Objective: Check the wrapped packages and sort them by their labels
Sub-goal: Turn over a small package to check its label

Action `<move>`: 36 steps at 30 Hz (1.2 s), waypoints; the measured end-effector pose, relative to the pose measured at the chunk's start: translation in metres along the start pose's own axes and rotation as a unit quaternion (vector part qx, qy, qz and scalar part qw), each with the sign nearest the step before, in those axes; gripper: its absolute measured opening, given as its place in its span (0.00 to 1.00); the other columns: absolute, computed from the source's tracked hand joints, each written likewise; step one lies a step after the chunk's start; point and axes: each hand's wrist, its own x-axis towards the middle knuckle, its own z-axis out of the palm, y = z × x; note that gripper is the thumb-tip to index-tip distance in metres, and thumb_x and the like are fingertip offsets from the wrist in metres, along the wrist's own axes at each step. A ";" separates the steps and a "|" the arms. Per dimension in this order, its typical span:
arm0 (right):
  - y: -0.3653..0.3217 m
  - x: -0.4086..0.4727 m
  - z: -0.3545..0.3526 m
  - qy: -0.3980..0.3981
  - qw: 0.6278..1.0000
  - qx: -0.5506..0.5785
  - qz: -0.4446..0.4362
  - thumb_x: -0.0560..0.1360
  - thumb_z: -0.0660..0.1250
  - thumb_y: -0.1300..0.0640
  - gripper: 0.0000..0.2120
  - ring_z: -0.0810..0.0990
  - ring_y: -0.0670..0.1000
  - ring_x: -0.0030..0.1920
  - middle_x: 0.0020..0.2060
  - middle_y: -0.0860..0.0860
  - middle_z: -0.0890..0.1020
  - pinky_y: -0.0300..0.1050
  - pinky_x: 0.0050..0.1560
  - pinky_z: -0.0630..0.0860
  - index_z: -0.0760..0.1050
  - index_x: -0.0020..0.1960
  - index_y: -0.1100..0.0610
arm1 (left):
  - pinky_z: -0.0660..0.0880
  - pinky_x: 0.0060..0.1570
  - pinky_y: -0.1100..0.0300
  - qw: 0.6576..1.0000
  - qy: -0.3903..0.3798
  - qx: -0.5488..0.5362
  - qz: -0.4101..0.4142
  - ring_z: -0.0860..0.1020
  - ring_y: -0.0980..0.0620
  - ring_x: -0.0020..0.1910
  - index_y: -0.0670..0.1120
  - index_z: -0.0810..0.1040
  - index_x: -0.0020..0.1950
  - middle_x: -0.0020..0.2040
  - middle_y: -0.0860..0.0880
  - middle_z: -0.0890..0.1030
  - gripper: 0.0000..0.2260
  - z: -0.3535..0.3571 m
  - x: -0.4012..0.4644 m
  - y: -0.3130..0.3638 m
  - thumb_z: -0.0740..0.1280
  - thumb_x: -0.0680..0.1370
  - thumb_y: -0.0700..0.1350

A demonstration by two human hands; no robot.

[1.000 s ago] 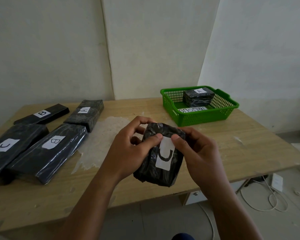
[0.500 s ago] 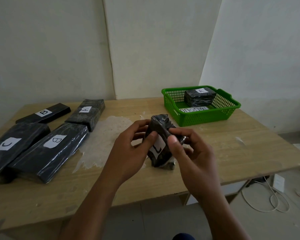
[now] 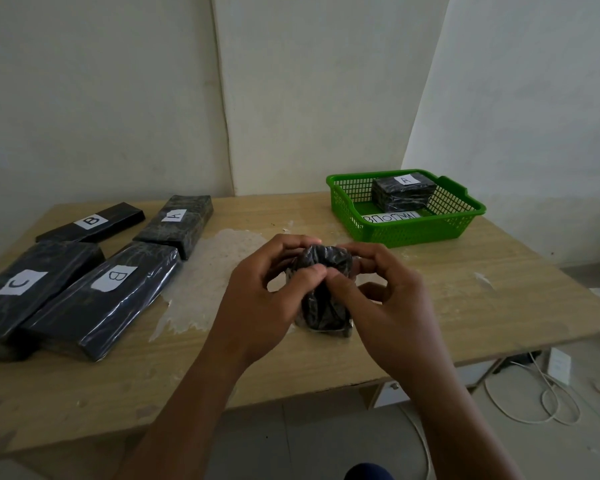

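Observation:
A small black wrapped package (image 3: pixel 323 299) stands upright over the middle of the table, held between my left hand (image 3: pixel 260 299) and my right hand (image 3: pixel 385 306). Both thumbs press on its near face, and its label is turned out of sight. On the left lie several black packages: a flat one marked B (image 3: pixel 90 221), one marked A (image 3: pixel 175 223), a large one marked C (image 3: pixel 21 289) and a large one marked B (image 3: pixel 108 292). At the back right a green basket (image 3: pixel 430 230) holds a package marked A (image 3: pixel 404 190).
A wooden table (image 3: pixel 482 299) carries a pale scuffed patch (image 3: pixel 208 271) in its middle. A white slip with writing (image 3: pixel 392 217) lies in the basket. White cables (image 3: pixel 534 400) and a white box lie on the floor to the right. Walls stand close behind.
The package has been turned from lying tilted with its C label facing me to standing on end, label hidden. Both hands moved forward and lower over the table with it.

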 end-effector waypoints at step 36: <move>0.003 0.002 0.003 0.046 0.998 0.024 -0.028 0.83 0.68 0.54 0.08 0.86 0.42 0.53 0.49 0.43 0.87 0.36 0.47 0.82 0.83 0.59 0.47 | 0.79 0.38 0.65 0.994 0.014 0.097 -0.042 0.85 0.56 0.42 0.54 0.82 0.46 0.44 0.59 0.85 0.18 0.007 -0.001 0.011 0.67 0.71 0.68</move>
